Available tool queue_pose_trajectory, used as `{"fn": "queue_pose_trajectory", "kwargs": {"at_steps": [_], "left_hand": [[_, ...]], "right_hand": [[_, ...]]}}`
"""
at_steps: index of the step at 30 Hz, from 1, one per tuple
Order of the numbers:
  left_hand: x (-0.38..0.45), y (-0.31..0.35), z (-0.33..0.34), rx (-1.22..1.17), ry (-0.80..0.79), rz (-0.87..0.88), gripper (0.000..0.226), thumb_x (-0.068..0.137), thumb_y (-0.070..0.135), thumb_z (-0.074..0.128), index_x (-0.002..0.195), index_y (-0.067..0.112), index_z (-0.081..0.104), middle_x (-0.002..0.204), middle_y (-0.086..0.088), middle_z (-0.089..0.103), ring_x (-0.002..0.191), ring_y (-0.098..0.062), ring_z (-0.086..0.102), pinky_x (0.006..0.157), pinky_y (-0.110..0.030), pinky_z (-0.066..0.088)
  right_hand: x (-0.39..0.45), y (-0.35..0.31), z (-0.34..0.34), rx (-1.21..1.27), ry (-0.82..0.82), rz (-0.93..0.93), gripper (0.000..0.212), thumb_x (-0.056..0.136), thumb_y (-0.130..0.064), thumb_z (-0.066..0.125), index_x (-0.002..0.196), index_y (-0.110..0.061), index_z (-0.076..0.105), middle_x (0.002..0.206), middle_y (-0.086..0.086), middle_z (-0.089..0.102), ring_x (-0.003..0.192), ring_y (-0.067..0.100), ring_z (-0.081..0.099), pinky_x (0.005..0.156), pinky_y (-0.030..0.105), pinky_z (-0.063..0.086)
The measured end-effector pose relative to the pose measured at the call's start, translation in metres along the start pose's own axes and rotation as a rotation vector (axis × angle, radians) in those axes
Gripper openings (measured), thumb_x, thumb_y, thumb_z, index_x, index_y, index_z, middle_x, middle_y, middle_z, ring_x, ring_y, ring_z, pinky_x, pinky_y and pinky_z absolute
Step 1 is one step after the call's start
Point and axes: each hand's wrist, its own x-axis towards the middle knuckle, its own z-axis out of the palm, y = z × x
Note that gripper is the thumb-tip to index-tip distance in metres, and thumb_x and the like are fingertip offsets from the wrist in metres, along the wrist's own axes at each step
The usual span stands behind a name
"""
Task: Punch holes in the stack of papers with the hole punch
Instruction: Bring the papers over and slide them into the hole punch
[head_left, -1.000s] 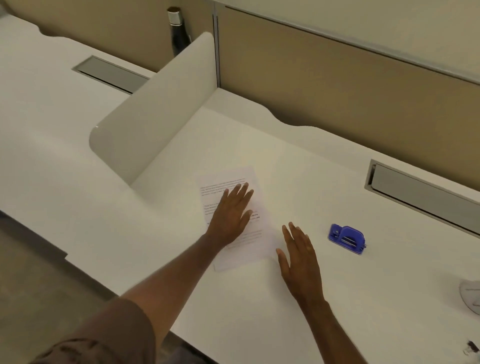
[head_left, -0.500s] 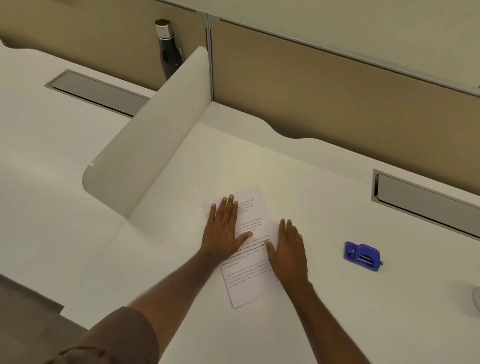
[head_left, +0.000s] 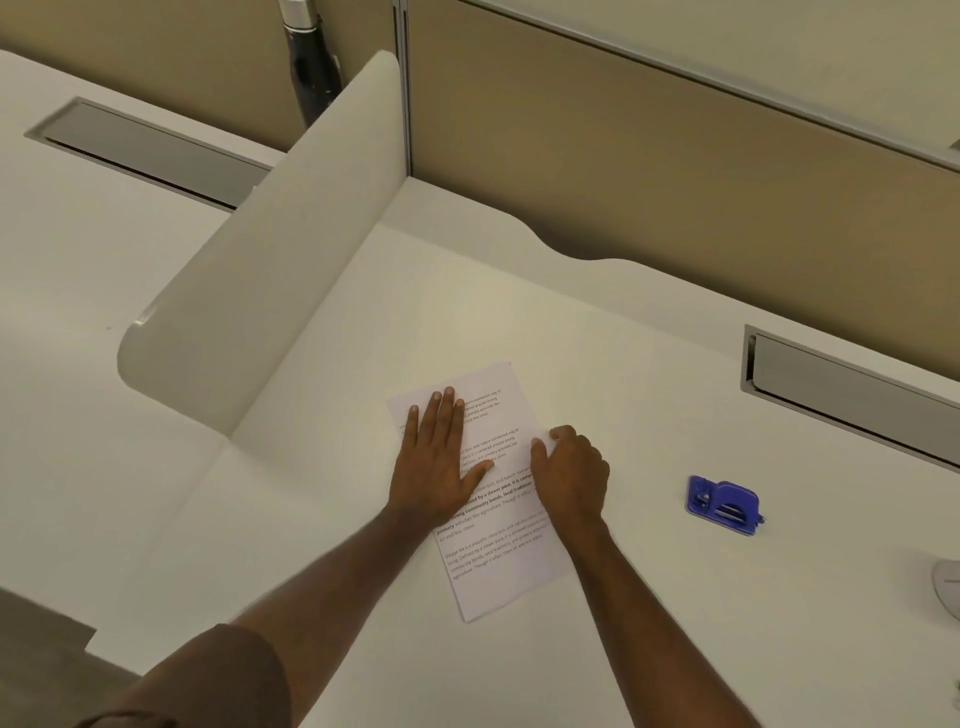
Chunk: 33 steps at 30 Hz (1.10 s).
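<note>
The printed white stack of papers (head_left: 480, 488) lies mid-frame on the white table (head_left: 649, 613). The left hand (head_left: 436, 462) presses it flat, grip released; the right hand (head_left: 571, 475) curls at its right edge, seemingly gathering it. Next, probably, reaching right for the small blue hole punch (head_left: 724, 505), well apart.

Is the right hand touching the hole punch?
Apart. The head view shows bare desk between the right hand and the hole punch.
</note>
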Motion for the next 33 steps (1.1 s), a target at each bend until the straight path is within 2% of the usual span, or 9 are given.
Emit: {"fn": "queue_pose_trajectory", "kwargs": {"at_steps": [3,5,7,11,16,21,24,27,33], "left_hand": [[0.000,-0.001,0.001,0.000,-0.009,-0.002,0.090,0.100,0.069,0.022,0.161,0.003,0.013,0.171,-0.015,0.007,0.159,-0.029,0.003,0.128,-0.053,0.009],[0.000,-0.001,0.001,0.001,-0.013,-0.005,0.090,0.100,0.068,0.022,0.161,0.003,0.013,0.171,-0.015,0.006,0.159,-0.029,0.003,0.128,-0.053,0.009],[0.000,-0.001,0.001,0.004,-0.003,-0.005,0.089,0.100,0.068,0.025,0.160,0.003,0.015,0.170,-0.016,0.008,0.159,-0.030,0.005,0.128,-0.053,0.010],[-0.001,-0.001,0.001,0.007,0.015,0.006,0.088,0.100,0.066,0.028,0.160,0.002,0.017,0.170,-0.017,0.010,0.158,-0.031,0.006,0.127,-0.054,0.011],[0.000,-0.001,0.003,0.007,0.002,0.007,0.089,0.101,0.067,0.024,0.161,0.003,0.013,0.171,-0.016,0.006,0.159,-0.030,0.001,0.128,-0.054,0.009],[0.000,-0.002,0.004,-0.018,0.026,0.018,0.088,0.101,0.066,0.024,0.160,0.002,0.013,0.171,-0.016,0.007,0.159,-0.030,0.003,0.127,-0.055,0.010],[0.000,-0.001,0.004,-0.016,0.024,0.016,0.088,0.101,0.066,0.023,0.161,0.003,0.012,0.171,-0.016,0.005,0.159,-0.029,0.001,0.128,-0.054,0.009],[-0.001,-0.002,0.005,-0.017,0.028,0.017,0.088,0.101,0.066,0.024,0.161,0.003,0.012,0.171,-0.015,0.005,0.159,-0.029,0.001,0.128,-0.054,0.008],[-0.001,-0.001,0.003,-0.006,0.008,0.015,0.088,0.101,0.066,0.024,0.160,0.002,0.014,0.170,-0.017,0.008,0.159,-0.031,0.003,0.127,-0.056,0.011]], "right_hand": [[0.015,0.004,-0.004,0.186,-0.087,0.124,0.030,0.097,-0.042,0.052,0.110,-0.017,0.063,0.112,0.003,0.072,0.107,0.028,0.065,0.095,0.038,0.045],[0.028,0.005,-0.006,0.310,-0.164,0.198,0.024,0.095,-0.038,0.054,0.086,-0.017,0.062,0.094,0.004,0.071,0.093,0.030,0.065,0.085,0.037,0.049],[0.039,0.004,-0.009,0.367,-0.237,0.252,0.033,0.093,-0.037,0.055,0.071,-0.014,0.055,0.079,0.005,0.063,0.082,0.030,0.059,0.073,0.034,0.045],[0.044,0.000,-0.008,0.445,-0.286,0.287,0.043,0.090,-0.041,0.062,0.059,-0.017,0.044,0.064,-0.002,0.049,0.074,0.026,0.052,0.070,0.032,0.039],[0.034,0.000,-0.004,0.445,-0.249,0.217,0.031,0.088,-0.045,0.062,0.072,-0.019,0.057,0.073,-0.010,0.061,0.075,0.019,0.059,0.068,0.031,0.041],[0.032,-0.003,-0.007,0.415,-0.206,0.183,0.023,0.087,-0.044,0.065,0.080,-0.023,0.057,0.077,-0.014,0.060,0.078,0.017,0.059,0.070,0.030,0.041],[0.034,-0.004,-0.009,0.450,-0.266,0.145,0.027,0.085,-0.042,0.070,0.096,-0.018,0.067,0.088,-0.007,0.070,0.085,0.019,0.067,0.075,0.031,0.050],[0.035,-0.002,-0.011,0.535,-0.360,0.083,0.026,0.083,-0.036,0.072,0.092,-0.012,0.074,0.087,0.002,0.078,0.080,0.025,0.075,0.079,0.044,0.062],[0.035,-0.014,-0.012,0.373,-0.396,-0.115,0.022,0.087,-0.035,0.070,0.101,-0.019,0.075,0.091,0.001,0.078,0.073,0.019,0.074,0.075,0.043,0.064]]}}
